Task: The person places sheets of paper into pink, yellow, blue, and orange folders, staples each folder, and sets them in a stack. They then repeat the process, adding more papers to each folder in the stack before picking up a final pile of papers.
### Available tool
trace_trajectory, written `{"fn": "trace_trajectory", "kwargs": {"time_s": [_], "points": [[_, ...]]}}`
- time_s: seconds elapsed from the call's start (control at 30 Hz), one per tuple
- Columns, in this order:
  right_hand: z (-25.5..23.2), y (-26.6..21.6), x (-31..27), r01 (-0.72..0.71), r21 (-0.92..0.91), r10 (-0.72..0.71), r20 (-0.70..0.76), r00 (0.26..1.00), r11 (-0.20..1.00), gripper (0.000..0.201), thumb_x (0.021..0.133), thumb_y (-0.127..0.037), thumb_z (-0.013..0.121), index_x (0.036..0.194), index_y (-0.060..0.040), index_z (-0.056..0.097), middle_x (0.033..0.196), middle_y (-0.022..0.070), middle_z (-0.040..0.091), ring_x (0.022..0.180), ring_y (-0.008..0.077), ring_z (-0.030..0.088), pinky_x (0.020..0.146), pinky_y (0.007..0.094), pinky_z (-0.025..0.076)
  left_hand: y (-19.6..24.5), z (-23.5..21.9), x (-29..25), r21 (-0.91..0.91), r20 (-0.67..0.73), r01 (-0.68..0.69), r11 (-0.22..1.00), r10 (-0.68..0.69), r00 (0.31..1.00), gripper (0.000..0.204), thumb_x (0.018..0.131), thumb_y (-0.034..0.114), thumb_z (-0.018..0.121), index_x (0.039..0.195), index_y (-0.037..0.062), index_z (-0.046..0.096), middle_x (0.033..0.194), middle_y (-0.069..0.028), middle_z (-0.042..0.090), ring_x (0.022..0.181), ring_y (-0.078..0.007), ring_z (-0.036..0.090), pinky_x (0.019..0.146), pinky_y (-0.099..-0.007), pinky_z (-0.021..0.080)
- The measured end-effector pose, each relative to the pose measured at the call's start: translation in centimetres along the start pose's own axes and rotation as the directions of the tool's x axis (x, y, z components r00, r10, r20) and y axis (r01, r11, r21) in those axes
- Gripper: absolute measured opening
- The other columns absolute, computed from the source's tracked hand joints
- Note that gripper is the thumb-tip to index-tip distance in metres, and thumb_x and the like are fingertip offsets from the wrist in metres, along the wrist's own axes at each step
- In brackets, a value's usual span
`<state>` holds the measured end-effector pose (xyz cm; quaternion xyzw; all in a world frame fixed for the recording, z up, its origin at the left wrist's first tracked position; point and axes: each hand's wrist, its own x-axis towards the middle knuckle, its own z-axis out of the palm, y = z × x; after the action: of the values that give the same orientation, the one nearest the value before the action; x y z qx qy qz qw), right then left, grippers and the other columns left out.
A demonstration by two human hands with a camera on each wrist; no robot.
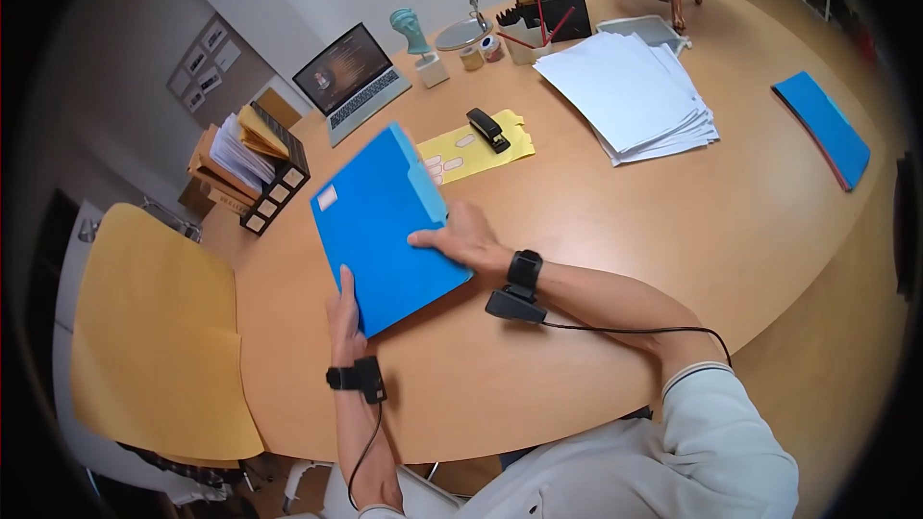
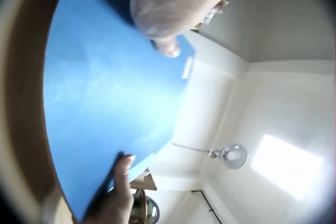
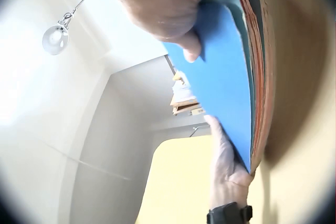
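Note:
A blue file folder with a light-blue tab and a small white label is held tilted above the desk. My left hand grips its near left edge, thumb along the cover. On the opposite side my right hand grips the edge, its thumb pressed on the blue cover. Fingers of both hands are hidden under the folder. Seen from the right wrist, the folder's open side shows several orange-brown and teal layers. The left wrist view shows the blue cover broadly, with both thumbs on it.
Behind the folder lie a yellow envelope and a black stapler. A paper stack is at right, another blue folder near the right edge. A laptop, bust and file holder stand farther back.

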<state>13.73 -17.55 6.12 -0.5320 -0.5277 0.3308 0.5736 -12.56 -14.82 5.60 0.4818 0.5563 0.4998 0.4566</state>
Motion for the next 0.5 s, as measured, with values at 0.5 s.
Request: {"fn": "trace_trajectory", "kwargs": {"time_s": [0.5], "points": [[2.5, 2.2, 0.6, -0.134, -0.143, 0.162, 0.206, 0.965, 0.981, 0.053, 0.075, -0.037, 0.084, 0.078, 0.0138, 0.068, 0.078, 0.0297, 0.070, 0.073, 0.0407, 0.071, 0.072, 0.0463, 0.056, 0.3, -4.8, -2.0, 0.353, 0.090, 0.079, 0.932, -0.118, 0.989, 0.061, 0.097, 0.041, 0.071, 0.125, -0.0120, 0.059, 0.118, -0.0181, 0.067, 0.103, -0.0228, 0.064, 0.092, -0.0365, 0.052]]}}
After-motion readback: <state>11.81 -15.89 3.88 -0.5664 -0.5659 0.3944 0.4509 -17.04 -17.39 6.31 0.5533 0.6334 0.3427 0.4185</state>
